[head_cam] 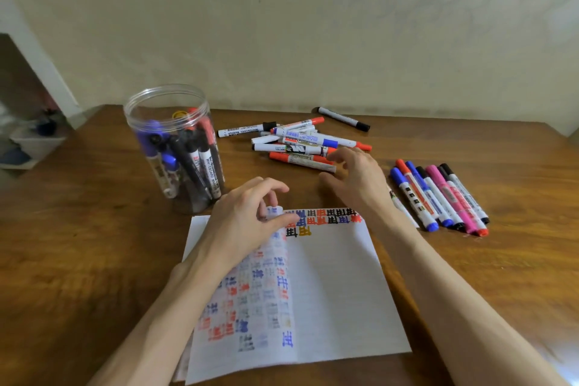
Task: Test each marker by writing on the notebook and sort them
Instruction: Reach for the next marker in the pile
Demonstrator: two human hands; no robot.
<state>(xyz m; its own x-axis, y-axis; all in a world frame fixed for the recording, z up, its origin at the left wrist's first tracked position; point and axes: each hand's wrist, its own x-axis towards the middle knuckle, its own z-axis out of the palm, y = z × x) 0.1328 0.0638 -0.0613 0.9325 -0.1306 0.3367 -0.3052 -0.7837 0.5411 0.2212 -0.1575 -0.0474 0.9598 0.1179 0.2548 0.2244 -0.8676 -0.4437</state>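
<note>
Left hand (pixel 247 222) pinching a curled page top of the notebook (pixel 332 291), right hand (pixel 357 178) spread open at the loose marker pile (pixel 300 144) – sorted marker row (pixel 438 194) just right, clear plastic jar (pixel 175 147) far left, glossy wood-grain tabletop (pixel 78 260) stretching wide beyond the paper's edges.

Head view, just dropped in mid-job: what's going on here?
A person is testing markers at a wooden table. The left hand pinches the top edge of a page of the notebook, which carries coloured test marks. The right hand, open and holding nothing, reaches toward the loose pile of markers at the back. A neat row of markers lies to the right, and more stand in a clear jar on the left.
</note>
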